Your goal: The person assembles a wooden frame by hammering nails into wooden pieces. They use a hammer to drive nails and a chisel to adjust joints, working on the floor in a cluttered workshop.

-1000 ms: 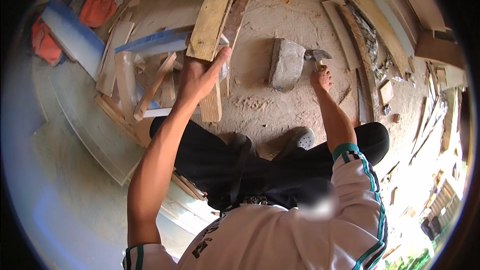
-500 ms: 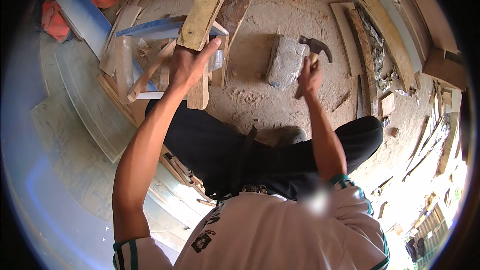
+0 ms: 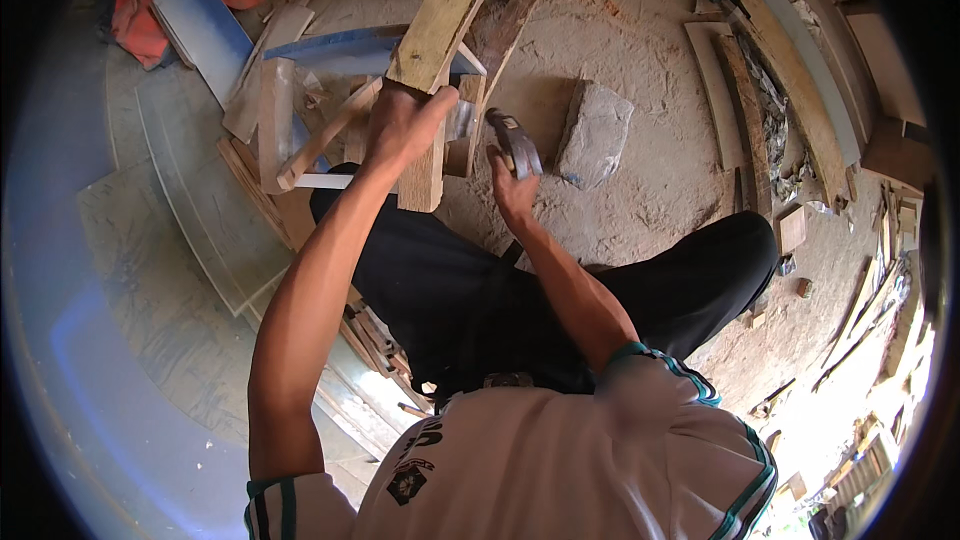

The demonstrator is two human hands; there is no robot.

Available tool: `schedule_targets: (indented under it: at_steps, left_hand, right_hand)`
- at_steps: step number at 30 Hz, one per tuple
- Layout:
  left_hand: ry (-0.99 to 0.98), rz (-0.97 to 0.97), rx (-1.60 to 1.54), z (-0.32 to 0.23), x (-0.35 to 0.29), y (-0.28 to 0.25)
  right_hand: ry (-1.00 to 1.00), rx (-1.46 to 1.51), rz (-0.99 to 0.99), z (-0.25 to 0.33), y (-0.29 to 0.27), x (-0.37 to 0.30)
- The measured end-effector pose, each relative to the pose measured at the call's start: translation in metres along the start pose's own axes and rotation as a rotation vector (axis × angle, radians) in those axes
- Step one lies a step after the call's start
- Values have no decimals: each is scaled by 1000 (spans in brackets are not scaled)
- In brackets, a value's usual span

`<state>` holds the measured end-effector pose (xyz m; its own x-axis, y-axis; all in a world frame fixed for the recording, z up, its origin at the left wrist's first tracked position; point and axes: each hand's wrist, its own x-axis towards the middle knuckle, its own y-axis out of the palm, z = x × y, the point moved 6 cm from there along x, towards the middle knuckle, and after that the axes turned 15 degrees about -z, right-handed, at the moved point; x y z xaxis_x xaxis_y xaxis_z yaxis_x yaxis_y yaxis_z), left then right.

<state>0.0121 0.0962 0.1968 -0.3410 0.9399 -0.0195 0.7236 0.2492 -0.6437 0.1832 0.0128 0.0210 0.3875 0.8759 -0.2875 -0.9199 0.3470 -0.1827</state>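
My left hand is wrapped round the near end of a thick wooden plank, its thumb along the right side and its fingers hidden beneath. Under that end is a wooden frame of short uprights, with a blue board along its far side. A wooden block sticks out toward me below my wrist. My right hand grips a claw hammer by its handle. The hammer's head is just right of the frame, and I cannot tell whether it touches.
A grey block lies on the sandy floor to the right. Long boards line the far right. At the left are glass sheets, a blue-and-white panel and orange cloth. My bent legs border the work.
My right hand has swung the hammer left, from beyond the grey block to beside the frame. My left hand keeps its hold on the plank. The whole view has shifted slightly.
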Motion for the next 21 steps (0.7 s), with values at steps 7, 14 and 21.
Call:
schedule_targets:
  at_steps: [7, 14, 21]
  left_hand:
    - [-11, 36, 90, 9, 4, 10]
    - [49, -27, 2, -2, 3, 4]
    - [-17, 4, 80, 1, 0, 0]
  right_hand:
    - [-76, -116, 69, -27, 7, 11]
    - [209, 5, -17, 21, -9, 15]
    - [-100, -37, -42, -12, 2, 24]
